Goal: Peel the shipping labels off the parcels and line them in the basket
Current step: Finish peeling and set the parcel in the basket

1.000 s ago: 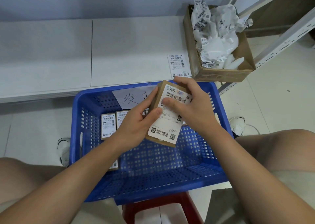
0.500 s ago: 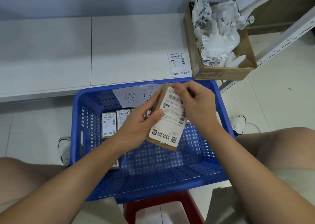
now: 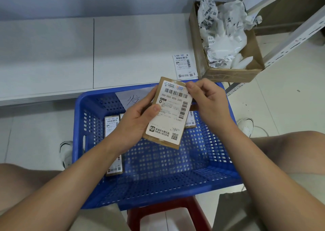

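Gripping parcel (image 3: pixel 159 125) in left hand (image 3: pixel 135 123); right hand (image 3: pixel 209 104) fingers (image 3: pixel 190 86) pinching label (image 3: pixel 168 112) corner

The parcel (image 3: pixel 159 139) is matt brown cardboard bearing a smooth white paper label (image 3: pixel 169 114). The basket (image 3: pixel 202 160) is glossy perforated blue plastic. The scrap box (image 3: pixel 226 74) is rough cardboard.

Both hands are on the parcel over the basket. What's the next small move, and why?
Probably peel the label's top right corner down and away: the right hand pinches that corner, the left hand grips the parcel, and the label lies flat on it.
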The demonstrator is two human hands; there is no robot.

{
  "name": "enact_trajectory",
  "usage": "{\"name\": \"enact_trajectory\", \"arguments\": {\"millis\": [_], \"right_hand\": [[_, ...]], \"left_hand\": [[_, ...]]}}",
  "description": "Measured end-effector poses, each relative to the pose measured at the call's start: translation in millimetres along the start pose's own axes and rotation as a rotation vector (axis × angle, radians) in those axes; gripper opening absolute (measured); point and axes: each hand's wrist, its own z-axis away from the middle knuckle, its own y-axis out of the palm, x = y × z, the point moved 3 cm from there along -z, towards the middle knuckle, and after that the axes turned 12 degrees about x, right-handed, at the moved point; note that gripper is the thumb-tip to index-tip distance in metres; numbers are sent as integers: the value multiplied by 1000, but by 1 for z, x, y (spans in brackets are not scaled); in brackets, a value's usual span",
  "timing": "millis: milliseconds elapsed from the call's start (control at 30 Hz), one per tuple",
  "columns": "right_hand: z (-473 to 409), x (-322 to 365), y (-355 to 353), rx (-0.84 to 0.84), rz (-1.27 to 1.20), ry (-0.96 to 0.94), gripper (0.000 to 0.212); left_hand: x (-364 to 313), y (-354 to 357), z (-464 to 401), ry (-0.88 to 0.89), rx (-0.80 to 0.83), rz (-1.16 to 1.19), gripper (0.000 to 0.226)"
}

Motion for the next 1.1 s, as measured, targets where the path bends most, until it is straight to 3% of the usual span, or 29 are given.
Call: {"name": "enact_trajectory", "arguments": {"millis": [133, 267, 333, 467, 600, 667, 767, 833, 967, 1100], "right_hand": [[2, -2, 4, -34, 29, 26, 22], [3, -1, 11, 111, -90, 56, 20], [6, -1, 18, 235, -132, 100, 48], [12, -10, 24, 520, 13, 235, 123], [14, -12, 18, 651, 137, 278, 148], [14, -9, 16, 629, 115, 252, 142], [11, -6, 18, 479, -26, 177, 100], [9, -6, 18, 404, -34, 134, 84], [10, -7, 20, 436, 64, 115, 85], [10, -10, 21, 437, 8, 131, 82]], "left_hand": [[4, -3, -1, -9, -21, -6, 53], [6, -7, -2, -7, -88, 50, 46], [8, -8, -3, -10, -125, 81, 47], [13, -10, -3, -21, -149, 110, 50], [15, -5, -3, -14, -126, 86, 49], [14, -2, -4, -6, -116, 76, 47], [14, 0, -6, -36, -99, 113, 47], [16, 1, -8, -60, -85, 129, 50], [15, 5, -8, -97, -83, 38, 61], [12, 3, -7, -87, -70, 15, 61]]}}
